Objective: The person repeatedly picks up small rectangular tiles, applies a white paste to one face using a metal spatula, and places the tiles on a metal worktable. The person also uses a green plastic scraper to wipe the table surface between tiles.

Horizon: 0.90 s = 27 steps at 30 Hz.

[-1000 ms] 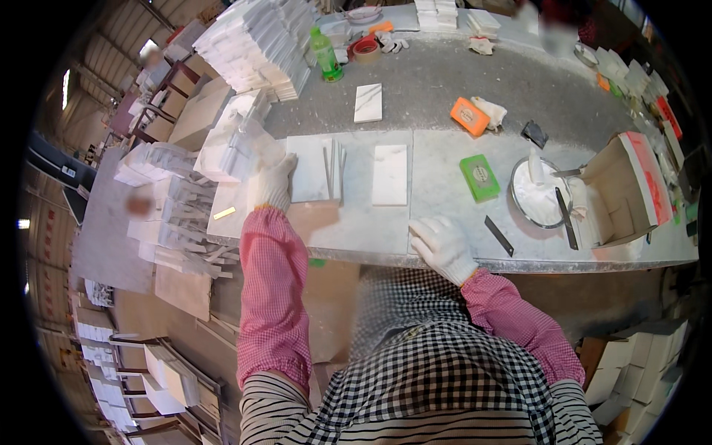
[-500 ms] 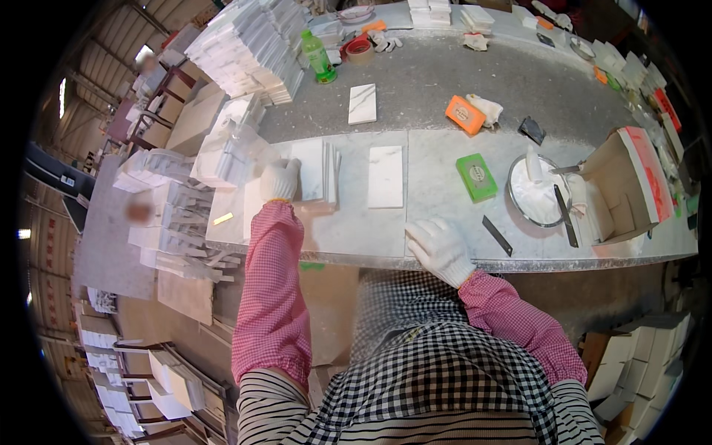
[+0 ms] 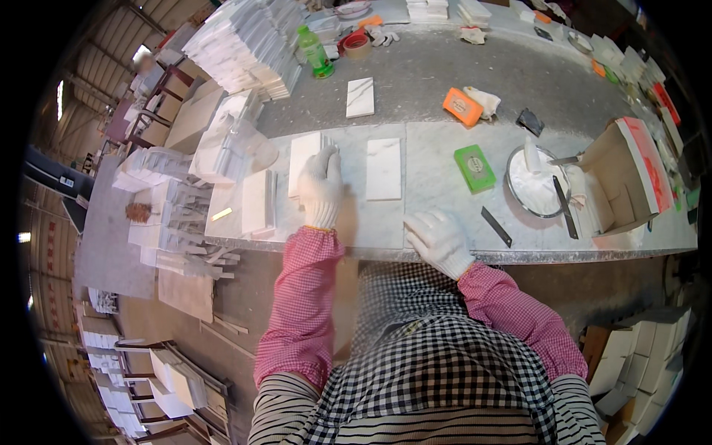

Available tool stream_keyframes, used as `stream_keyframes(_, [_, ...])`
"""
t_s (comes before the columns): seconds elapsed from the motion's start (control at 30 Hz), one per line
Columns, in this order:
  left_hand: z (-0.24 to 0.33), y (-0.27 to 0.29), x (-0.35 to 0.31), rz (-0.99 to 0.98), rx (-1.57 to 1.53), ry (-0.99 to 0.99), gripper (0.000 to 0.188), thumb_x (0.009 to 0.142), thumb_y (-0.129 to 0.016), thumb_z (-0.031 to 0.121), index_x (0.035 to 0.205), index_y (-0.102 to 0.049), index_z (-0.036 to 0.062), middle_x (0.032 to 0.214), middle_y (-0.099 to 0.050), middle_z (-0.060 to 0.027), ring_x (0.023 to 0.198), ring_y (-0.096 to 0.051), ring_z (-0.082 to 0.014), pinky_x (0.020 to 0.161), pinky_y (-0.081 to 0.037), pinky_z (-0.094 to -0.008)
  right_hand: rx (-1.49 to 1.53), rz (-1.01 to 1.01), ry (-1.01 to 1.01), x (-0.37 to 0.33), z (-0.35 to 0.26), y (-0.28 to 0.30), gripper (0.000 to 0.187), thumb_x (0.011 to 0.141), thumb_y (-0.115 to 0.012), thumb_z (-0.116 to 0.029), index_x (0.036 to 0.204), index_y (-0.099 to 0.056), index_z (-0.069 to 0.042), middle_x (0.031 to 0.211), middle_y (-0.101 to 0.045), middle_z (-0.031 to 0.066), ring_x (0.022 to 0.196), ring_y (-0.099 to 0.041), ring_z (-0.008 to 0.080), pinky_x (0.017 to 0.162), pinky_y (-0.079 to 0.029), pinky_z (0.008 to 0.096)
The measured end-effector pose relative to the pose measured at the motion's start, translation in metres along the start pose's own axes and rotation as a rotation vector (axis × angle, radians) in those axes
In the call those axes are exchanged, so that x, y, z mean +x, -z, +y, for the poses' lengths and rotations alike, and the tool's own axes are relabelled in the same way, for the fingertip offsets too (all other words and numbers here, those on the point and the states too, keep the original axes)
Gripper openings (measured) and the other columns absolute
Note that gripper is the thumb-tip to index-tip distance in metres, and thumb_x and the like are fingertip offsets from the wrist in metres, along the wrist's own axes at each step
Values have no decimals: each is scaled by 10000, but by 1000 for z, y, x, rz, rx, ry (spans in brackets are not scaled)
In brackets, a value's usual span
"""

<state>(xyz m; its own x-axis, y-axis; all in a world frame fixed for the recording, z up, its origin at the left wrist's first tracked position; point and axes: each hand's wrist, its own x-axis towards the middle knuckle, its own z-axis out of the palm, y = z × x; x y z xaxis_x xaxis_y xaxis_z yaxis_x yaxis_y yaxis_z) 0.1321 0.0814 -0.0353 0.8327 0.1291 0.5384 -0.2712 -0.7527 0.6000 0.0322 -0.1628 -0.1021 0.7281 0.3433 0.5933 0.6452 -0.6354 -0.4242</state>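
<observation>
My left hand [image 3: 321, 185], in a white knit glove, lies over the right side of a small stack of white marble tiles [image 3: 304, 157]. Its fingers stretch along the top tile, and nothing shows lifted in them. To its left stands another short tile stack [image 3: 256, 202]. A single white tile [image 3: 383, 169] with faint grey veins lies flat to the right of the hand. My right hand [image 3: 439, 241], gloved too, rests near the bench's front edge with its fingers stretched out and holds nothing.
Right of centre are a green block [image 3: 475, 168], an orange block [image 3: 463, 107], a dark flat blade [image 3: 497, 226] and a steel bowl of white paste [image 3: 535, 200]. An open cardboard box [image 3: 621, 182] stands beyond the bowl. Tall tile stacks [image 3: 241, 48] and a green bottle [image 3: 315, 52] are at the back left.
My left hand has moved right, from the left tile stack to the middle one. The left stack shows uncovered now. My right hand has stayed in place.
</observation>
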Motion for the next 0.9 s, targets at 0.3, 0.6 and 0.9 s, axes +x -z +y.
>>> stream_keyframes(0.3, [44, -29, -35, -442, 287, 235, 374, 961, -626, 300, 1098, -692, -41, 1070, -693, -242, 1062, -660, -384, 931, -526, -483, -14, -39, -6, -4, 3, -4, 274, 846, -714, -151, 1102, -676, -62, 983, -687, 112, 917, -634, 324, 829, -519, 431])
stream_keyframes(0.6, [59, -75, -27, -496, 566, 269, 660, 773, -790, 534, 1148, -642, 11, 1152, -669, -218, 1086, -649, -395, 940, -532, -463, -27, -3, -3, -8, 4, -10, 252, 876, -690, -168, 1111, -683, -80, 928, -660, 100, 881, -608, 324, 811, -503, 442])
stream_keyframes(0.9, [78, -68, 18, -724, 587, 580, 772, 651, -918, 477, 1207, -682, -3, 1167, -732, -199, 1092, -727, -292, 887, -596, -371, -34, -19, 1, -5, 0, -7, 266, 858, -713, -170, 1107, -692, -80, 965, -683, 116, 927, -635, 329, 839, -511, 446])
